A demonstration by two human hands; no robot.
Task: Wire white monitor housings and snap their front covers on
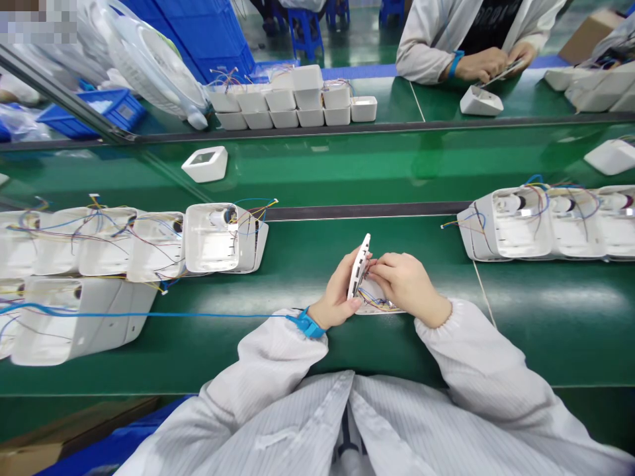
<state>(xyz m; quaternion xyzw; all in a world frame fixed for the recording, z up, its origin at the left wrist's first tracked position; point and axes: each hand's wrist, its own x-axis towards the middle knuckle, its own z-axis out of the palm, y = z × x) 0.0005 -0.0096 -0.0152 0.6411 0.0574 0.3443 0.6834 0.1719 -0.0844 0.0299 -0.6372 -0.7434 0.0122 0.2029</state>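
Observation:
Near the middle of the green table, my left hand [340, 291] grips a thin white panel [359, 266] and holds it tilted on edge. Below and beside the panel sits a white housing [373, 305] with blue, yellow and red wires inside, partly covered by my hands. My right hand [403, 281] is over the housing, its fingers pinched together at the panel's inner side; what lies between the fingertips is too small to make out. A blue wrist strap [306, 324] with a cord is on my left wrist.
White housings with loose wires stand in rows at left [211, 238] and right [520, 225]. A white housing [206, 164] lies on the far green strip. Across it, a person's hands [489, 65] hold a thin part above another housing.

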